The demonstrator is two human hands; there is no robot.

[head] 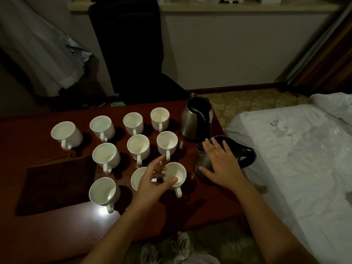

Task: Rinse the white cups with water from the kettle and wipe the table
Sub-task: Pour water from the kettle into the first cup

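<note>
While the brown cloth [57, 184] lies flat toward the table's [28, 134] left edge, untouched, ten white cups stand in loose rows across the middle, all upright with handles pointing to the near edge. The left hand [152, 181] hovers over the two nearest the front: its thumb lies on the rim of the front cup [176, 175] and its fingers spread loosely above the neighbouring cup [138, 178], so nothing is truly gripped yet. To the right, a tall steel kettle [196, 119] stands at the far right corner. In front of it the near kettle [224, 157] sits by the right edge, spout toward the cups, black handle pointing right. The right hand [222, 162] rests flat on its lid and body, fingers straight and splayed, holding nothing. The handle lies just right of that hand, which is plainly the nearer one, so pouring probably calls for a short shift rightward.
</note>
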